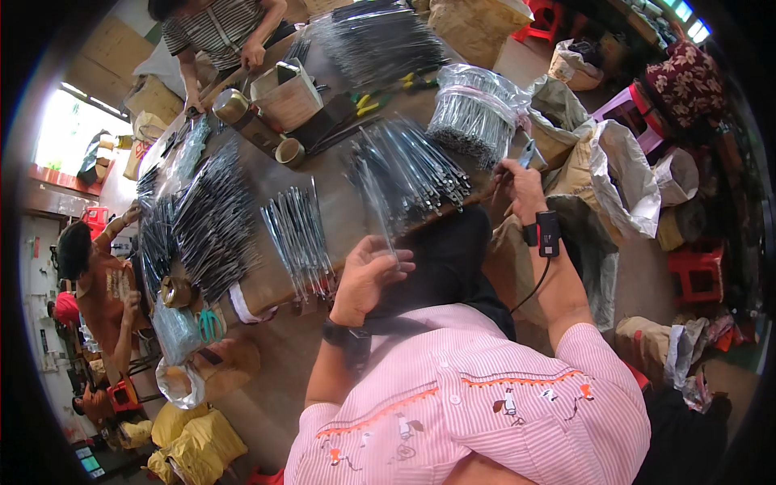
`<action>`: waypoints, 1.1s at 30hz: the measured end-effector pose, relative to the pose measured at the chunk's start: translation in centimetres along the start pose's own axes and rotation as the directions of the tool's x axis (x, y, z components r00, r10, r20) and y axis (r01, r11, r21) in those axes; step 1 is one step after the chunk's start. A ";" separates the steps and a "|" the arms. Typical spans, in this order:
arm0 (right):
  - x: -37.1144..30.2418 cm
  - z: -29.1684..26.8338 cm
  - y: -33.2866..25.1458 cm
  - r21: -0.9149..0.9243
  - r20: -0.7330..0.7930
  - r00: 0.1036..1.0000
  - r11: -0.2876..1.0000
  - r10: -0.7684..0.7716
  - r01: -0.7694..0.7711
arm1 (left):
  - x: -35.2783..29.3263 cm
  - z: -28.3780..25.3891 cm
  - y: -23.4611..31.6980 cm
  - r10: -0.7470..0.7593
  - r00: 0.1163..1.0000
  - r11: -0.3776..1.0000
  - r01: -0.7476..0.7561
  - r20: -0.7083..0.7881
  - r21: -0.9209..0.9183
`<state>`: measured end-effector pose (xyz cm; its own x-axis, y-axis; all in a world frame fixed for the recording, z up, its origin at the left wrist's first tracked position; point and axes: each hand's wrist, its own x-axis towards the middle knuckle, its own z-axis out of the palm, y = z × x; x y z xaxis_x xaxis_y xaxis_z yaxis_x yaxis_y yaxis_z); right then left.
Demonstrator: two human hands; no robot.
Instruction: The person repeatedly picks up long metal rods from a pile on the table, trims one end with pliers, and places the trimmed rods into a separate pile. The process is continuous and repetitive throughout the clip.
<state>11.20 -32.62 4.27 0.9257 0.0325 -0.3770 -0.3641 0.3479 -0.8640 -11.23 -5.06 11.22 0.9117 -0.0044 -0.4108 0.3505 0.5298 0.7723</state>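
Observation:
My left hand [368, 279] is at the table's near edge, fingers closed on a thin metal rod [382, 212] that points away from me and is blurred. Just beyond it lies a fanned pile of similar silver rods [424, 170]. A smaller row of rods [297, 238] lies to the left of that hand. My right hand [521, 192] is raised off the table's right corner, its fingers bent around a small pale-blue and silver thing [527, 152] whose kind I cannot make out. Close to it stands a plastic-wrapped bundle of rods [473, 113].
Darker rods [214, 218] cover the table's left side; another large pile [376, 44] lies at the back. A tin cup [289, 151], a box [284, 95] and yellow-handled pliers [368, 105] are mid-table. Open sacks [618, 178] stand at right. Two people [218, 36] work nearby.

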 end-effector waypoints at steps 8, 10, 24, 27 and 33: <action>-2.4 -2.5 -0.7 0.302 0.347 0.912 0.895 0.218 -0.329 | -0.6 -2.1 -0.8 -0.031 0.996 0.998 0.027 -0.080 -0.052; -2.1 -2.5 -0.6 0.318 0.366 0.908 0.889 0.205 -0.329 | -0.4 -2.2 -1.0 -0.035 0.997 0.998 0.030 -0.076 -0.061; 0.5 -0.7 -0.5 0.523 0.456 0.859 0.710 0.235 -0.472 | 0.3 -0.5 -0.9 -0.033 0.999 0.999 0.032 -0.021 -0.031; -3.5 0.5 -0.2 0.424 0.439 0.861 0.786 0.256 -0.450 | 1.0 0.0 -1.1 -0.047 0.999 0.998 0.047 0.003 -0.040; -10.6 4.2 -1.0 0.065 0.435 0.893 0.985 0.117 -0.161 | 1.5 1.9 -0.9 -0.010 0.999 0.999 0.011 0.043 -0.034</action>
<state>2.19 -29.39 10.53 0.8286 0.4775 -0.2922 -0.5007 0.3986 -0.7684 -9.81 -7.15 10.82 0.9166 -0.0456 -0.3973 0.3532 0.5582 0.7508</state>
